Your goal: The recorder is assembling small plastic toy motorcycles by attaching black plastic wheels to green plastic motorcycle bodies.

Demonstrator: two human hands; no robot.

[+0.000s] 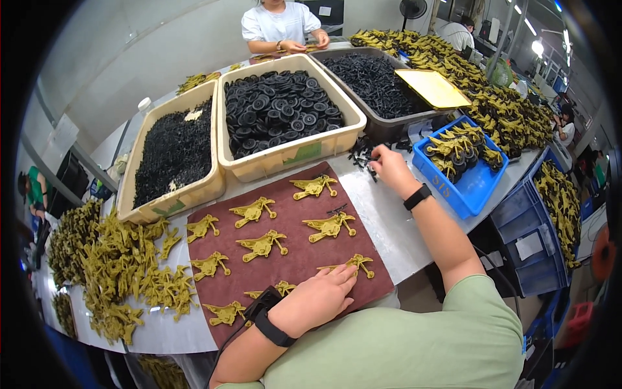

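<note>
A brown mat lies in front of me with several olive-yellow plastic vehicle-shaped parts spread over it in rows. My left hand rests flat at the mat's near right, its fingers stretched over one yellow part and partly covering it. A slim black piece lies along the top of another yellow part. Right of the mat, my right hand is at a small heap of black plastic parts, thumb and fingers pinched on a small black one, its exact shape too small to tell.
Beyond the mat stand a cream bin of black wheels, a cream bin of tiny black parts and a grey bin. A blue tray holds wheeled assemblies. Yellow parts pile up at left. Across the table sits a person.
</note>
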